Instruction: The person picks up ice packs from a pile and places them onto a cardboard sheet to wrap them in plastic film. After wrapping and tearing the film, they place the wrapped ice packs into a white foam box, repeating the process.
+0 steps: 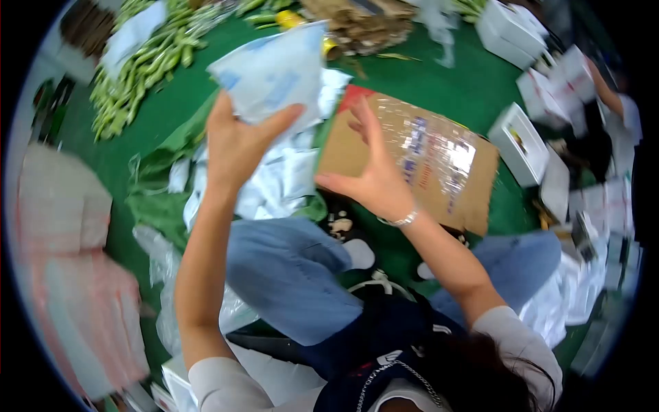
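Left grip (pixel 236 145) holds the white packet (pixel 276 72) by one end.

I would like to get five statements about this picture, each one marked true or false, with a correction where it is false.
1. The left hand holds a white packet with blue print. True.
2. The right hand is closed into a fist. False: its thumb and fingers are spread apart, and it holds nothing.
3. Long green vegetables lie toward the upper left of the view. True.
4. Both wrists are bare. False: a bracelet circles the right wrist.
5. The cardboard box has printed writing on its top side. True.
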Demonstrator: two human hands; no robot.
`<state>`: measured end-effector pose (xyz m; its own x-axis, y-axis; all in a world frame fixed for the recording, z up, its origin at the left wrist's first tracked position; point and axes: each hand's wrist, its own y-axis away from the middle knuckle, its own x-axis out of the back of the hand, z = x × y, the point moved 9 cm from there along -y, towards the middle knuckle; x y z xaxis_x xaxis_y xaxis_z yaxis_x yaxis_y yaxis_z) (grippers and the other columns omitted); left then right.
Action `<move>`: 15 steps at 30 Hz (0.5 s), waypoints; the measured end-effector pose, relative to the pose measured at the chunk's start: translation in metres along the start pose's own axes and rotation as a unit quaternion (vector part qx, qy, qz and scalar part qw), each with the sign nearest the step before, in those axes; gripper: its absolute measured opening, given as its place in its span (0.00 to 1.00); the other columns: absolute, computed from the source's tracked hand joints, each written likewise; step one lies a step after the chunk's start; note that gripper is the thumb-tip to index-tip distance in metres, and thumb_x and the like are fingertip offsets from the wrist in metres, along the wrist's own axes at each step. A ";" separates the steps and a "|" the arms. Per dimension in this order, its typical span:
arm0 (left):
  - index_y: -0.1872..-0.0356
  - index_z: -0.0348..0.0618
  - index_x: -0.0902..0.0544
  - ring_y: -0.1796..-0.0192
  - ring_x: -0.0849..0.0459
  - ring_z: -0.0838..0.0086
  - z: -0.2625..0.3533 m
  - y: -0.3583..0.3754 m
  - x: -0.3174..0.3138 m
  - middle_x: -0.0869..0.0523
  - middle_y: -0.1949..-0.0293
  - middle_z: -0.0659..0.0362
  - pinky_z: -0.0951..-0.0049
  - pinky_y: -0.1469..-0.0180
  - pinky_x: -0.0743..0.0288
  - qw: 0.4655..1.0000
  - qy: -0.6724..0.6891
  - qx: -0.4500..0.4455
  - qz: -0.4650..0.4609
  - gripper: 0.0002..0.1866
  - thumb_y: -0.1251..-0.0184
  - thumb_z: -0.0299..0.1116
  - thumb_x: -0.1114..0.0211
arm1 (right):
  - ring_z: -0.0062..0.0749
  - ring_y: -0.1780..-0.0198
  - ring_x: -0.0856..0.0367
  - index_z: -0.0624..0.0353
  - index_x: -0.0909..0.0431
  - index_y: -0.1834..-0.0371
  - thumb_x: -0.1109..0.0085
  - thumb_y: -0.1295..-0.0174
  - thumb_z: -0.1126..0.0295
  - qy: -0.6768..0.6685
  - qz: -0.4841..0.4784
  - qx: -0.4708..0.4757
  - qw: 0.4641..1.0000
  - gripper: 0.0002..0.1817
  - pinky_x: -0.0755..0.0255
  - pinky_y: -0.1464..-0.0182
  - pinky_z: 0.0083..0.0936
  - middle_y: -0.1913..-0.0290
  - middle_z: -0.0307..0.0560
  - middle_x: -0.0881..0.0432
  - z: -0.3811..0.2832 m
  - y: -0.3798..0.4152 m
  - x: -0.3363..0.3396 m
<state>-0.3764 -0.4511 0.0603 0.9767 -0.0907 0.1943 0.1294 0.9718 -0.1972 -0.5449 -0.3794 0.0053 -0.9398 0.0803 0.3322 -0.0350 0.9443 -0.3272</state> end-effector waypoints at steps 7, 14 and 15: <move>0.41 0.30 0.31 0.49 0.19 0.58 -0.063 0.026 -0.239 0.19 0.51 0.44 0.62 0.47 0.25 0.954 0.017 0.024 -0.299 0.39 0.42 0.53 0.31 | 0.49 0.34 0.37 0.67 0.49 0.32 0.20 0.67 0.59 -0.076 0.213 -0.127 0.966 0.59 0.41 0.33 0.42 0.39 0.61 0.36 0.095 0.043 0.145; 0.60 0.33 0.22 0.61 0.14 0.51 -0.209 0.070 -0.237 0.15 0.60 0.44 0.55 0.58 0.22 0.763 -0.580 0.057 -0.281 0.30 0.40 0.57 0.37 | 0.52 0.37 0.37 0.65 0.43 0.34 0.26 0.71 0.55 0.360 0.127 -0.166 0.909 0.56 0.48 0.32 0.47 0.44 0.59 0.32 0.225 0.052 0.209; 0.60 0.33 0.22 0.61 0.14 0.51 -0.220 0.073 -0.236 0.15 0.60 0.44 0.55 0.58 0.22 0.759 -0.583 0.058 -0.284 0.30 0.40 0.57 0.37 | 0.53 0.37 0.37 0.66 0.45 0.34 0.25 0.72 0.55 0.387 0.068 -0.155 0.906 0.58 0.49 0.31 0.47 0.43 0.60 0.33 0.243 0.052 0.196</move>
<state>-0.5595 -0.4070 -0.2117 -0.0542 -0.3137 0.9480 0.3903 0.8672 0.3092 -0.8137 -0.3920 -0.1614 -0.4031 0.2896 0.8681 0.2740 0.9433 -0.1875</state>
